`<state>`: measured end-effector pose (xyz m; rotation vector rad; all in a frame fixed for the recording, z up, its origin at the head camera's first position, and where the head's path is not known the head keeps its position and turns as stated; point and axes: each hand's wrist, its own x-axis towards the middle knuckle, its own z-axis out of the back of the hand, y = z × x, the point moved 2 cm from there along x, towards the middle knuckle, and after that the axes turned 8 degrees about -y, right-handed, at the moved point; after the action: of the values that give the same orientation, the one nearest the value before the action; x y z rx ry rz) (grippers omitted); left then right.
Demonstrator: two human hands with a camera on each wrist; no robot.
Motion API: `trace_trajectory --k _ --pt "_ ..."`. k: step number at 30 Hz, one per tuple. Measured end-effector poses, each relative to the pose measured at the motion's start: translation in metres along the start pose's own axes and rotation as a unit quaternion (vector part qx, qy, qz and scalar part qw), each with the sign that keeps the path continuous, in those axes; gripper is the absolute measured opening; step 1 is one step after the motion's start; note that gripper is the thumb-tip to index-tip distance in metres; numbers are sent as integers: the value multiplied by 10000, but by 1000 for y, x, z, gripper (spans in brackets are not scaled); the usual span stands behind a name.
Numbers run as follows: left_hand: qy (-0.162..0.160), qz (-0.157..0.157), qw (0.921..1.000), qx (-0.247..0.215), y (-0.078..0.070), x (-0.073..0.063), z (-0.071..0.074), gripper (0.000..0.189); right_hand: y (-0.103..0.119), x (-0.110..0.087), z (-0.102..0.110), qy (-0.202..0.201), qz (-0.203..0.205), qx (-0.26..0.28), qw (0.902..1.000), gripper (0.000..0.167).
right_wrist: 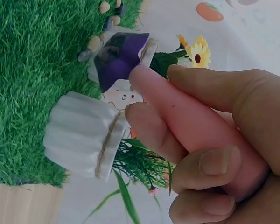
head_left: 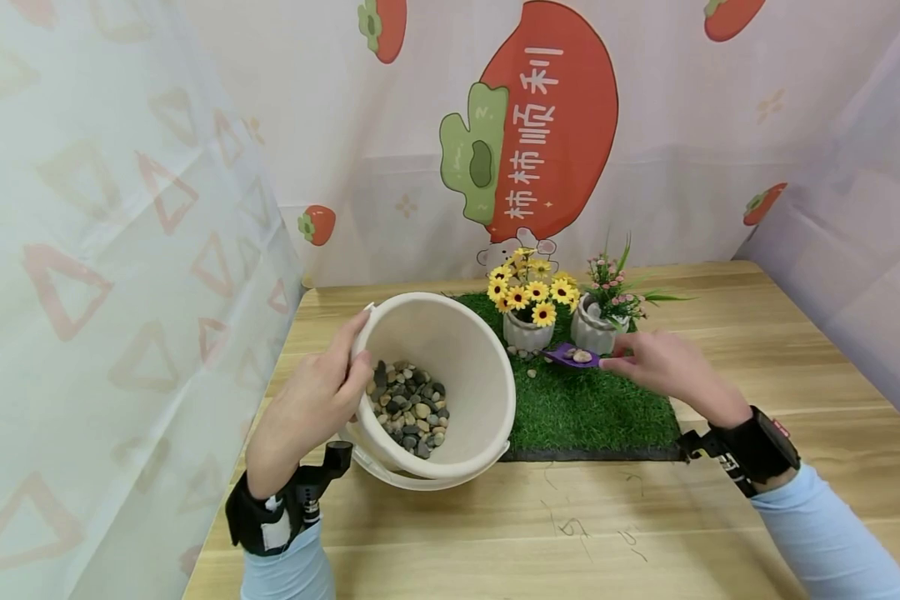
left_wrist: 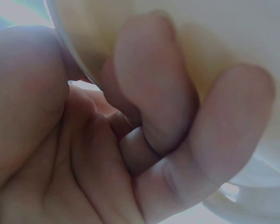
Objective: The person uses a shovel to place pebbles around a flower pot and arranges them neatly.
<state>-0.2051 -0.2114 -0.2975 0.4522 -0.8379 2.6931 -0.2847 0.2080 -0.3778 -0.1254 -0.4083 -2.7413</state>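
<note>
My left hand [head_left: 307,400] grips the rim of a white bucket [head_left: 480,383], which is tilted so its mouth faces me; pebbles [head_left: 412,412] in grey and tan lie inside. In the left wrist view the fingers [left_wrist: 149,70] curl against the bucket wall. My right hand [head_left: 663,367] holds a small trowel by its pink handle [right_wrist: 191,116]. Its purple blade [head_left: 566,354] carries a few tan pebbles [head_left: 582,356], close over the artificial grass mat [head_left: 592,417] and in front of two white flowerpots.
One pot [head_left: 528,333] bears yellow flowers [head_left: 537,292]; the other pot [head_left: 591,327] has pink flowers and long green leaves. Several loose pebbles [head_left: 521,353] lie by the yellow-flowered pot. The wooden table [head_left: 570,533] meets printed cloth walls [head_left: 390,208] at the back and sides.
</note>
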Motion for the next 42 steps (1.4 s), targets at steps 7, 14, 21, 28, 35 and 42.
trace_trajectory --k 7,14,21,28,35,42 --pt "31 -6 10000 13 0 1 0 50 -3 1 4 87 -100 42 9999 21" --pt "58 78 9999 -70 1 0 0 51 -5 -2 8 98 -192 31 9998 23" --pt "114 118 9998 -95 1 0 0 51 -5 -6 16 181 -191 32 9996 22" --pt "206 204 9994 -184 1 0 0 52 -2 -11 25 157 -136 -97 9997 17" --pt "227 247 9992 -211 2 -1 0 52 8 -16 34 114 145 -247 9995 14" --pt "251 306 9989 -248 1 0 0 52 16 -21 44 70 238 -268 9993 15"
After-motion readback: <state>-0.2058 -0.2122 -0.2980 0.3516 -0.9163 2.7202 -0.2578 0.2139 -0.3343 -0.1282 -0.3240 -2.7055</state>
